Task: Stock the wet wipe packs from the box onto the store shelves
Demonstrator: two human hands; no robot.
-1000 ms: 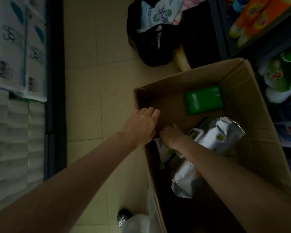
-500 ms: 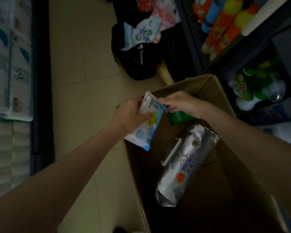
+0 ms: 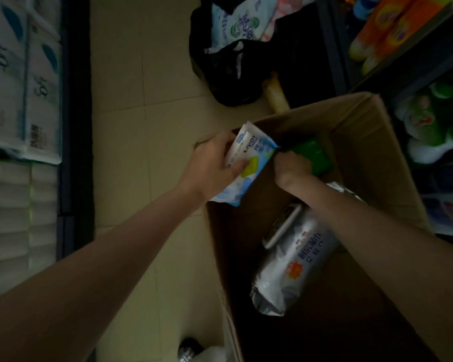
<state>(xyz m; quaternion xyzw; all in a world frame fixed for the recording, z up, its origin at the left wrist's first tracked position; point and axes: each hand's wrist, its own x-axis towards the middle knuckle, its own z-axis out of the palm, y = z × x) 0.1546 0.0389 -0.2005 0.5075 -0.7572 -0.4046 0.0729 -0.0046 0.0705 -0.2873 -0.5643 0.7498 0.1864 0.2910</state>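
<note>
The box (image 3: 356, 142) you reached into was plain brown cardboard, matt and a little fibrous, and the silver pack (image 3: 296, 267) lying in it was crinkled, shiny foil-like film. The blue-and-white wipe pack (image 3: 249, 163) in your left hand (image 3: 209, 168) was soft, glossy plastic film, as was the green pack (image 3: 314, 155). The floor (image 3: 147, 126) was smooth pale tile, and the black bag (image 3: 230, 71) was thin, creased plastic.

Dim aisle, beige tiled floor (image 3: 147, 82) (shelves (image 3: 75, 100) flanking)

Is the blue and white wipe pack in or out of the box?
Out: the left hand grips the wipe pack above the cardboard box rim.
</note>
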